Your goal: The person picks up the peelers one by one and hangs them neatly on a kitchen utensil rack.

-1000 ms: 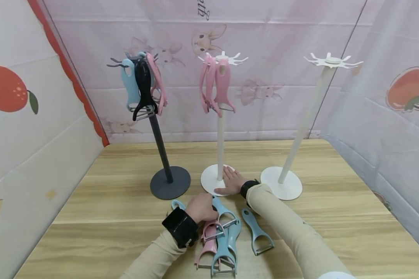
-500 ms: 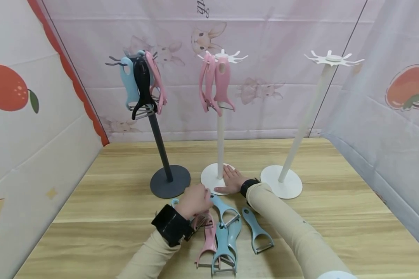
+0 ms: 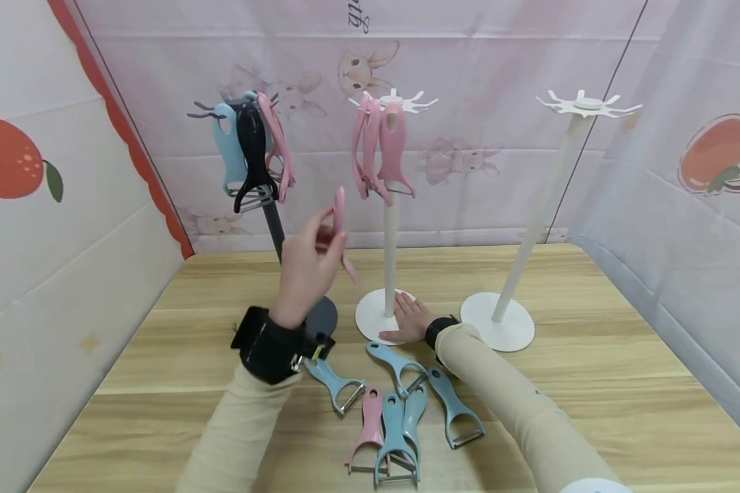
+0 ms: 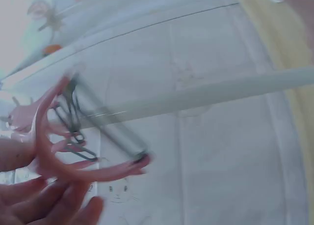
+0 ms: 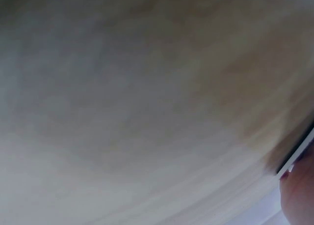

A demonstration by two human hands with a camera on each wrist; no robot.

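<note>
From here I see my left hand [image 3: 308, 263] raised above the desk [image 3: 592, 383], with the fingers curled around a pink peeler [image 3: 340, 226]. It holds the peeler upright in the air, between the dark stand [image 3: 281, 253] and the middle white stand [image 3: 389, 246]. In the left wrist view the pink peeler [image 4: 73, 151] shows its metal blade, but the picture is blurred. My right hand [image 3: 407, 320] lies flat with straight fingers on the round base of the middle white stand and holds nothing; the right wrist view is too blurred to add anything.

I judge the hanging work to be about half done. On the dark stand hang several peelers already: a blue one, a black peeler [image 3: 251, 164] and at least one pink. On the middle white stand hang some pink peelers [image 3: 382, 150]; I count two or three, they overlap. The right white stand [image 3: 545, 212] carries nothing on its hooks.

What is left, as far as I can tell: the peeler in my left hand is not yet on any hook, and six more peelers [image 3: 401, 411] lie on the desk near my forearms, five blue and one pink.
</note>
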